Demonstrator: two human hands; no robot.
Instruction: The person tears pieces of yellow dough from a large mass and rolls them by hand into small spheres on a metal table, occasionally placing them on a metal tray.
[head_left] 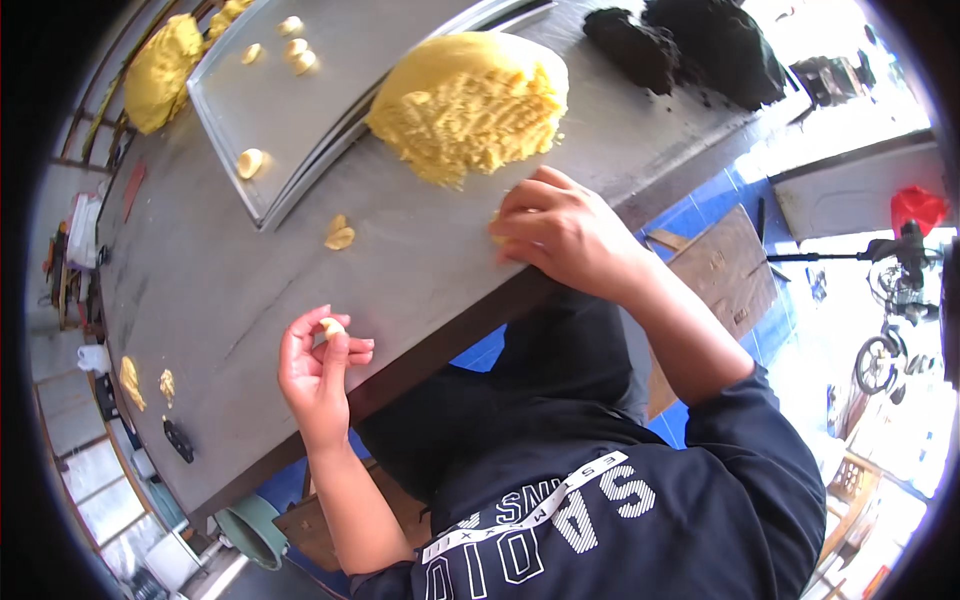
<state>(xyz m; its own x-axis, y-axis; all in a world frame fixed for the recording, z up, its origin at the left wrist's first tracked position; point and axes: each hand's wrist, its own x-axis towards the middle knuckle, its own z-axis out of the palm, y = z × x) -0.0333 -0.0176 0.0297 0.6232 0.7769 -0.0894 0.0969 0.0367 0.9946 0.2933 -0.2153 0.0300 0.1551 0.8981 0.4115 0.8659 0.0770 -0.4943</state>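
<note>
Yellow dough point(470, 105): portioning, we judge. Left hand point(318, 368) pinching small dough piece point(332, 326); right hand point(562, 228) half-curled, hold unclear to us. Next move calls for gentle fingertip pressure.

Bright yellow is shown by the large dough mound point(470, 100), paler yellow by the small dough balls point(250, 163) on the silver-grey tray point(300, 110). The surface point(230, 250) is coloured dull grey, the lumpy mass point(720, 50) black. The black T-shirt point(700, 510) is marked with white lettering and a white diagonal band. The floor tiles point(715, 205) are coloured blue, the bucket point(255, 530) grey-green.
</note>
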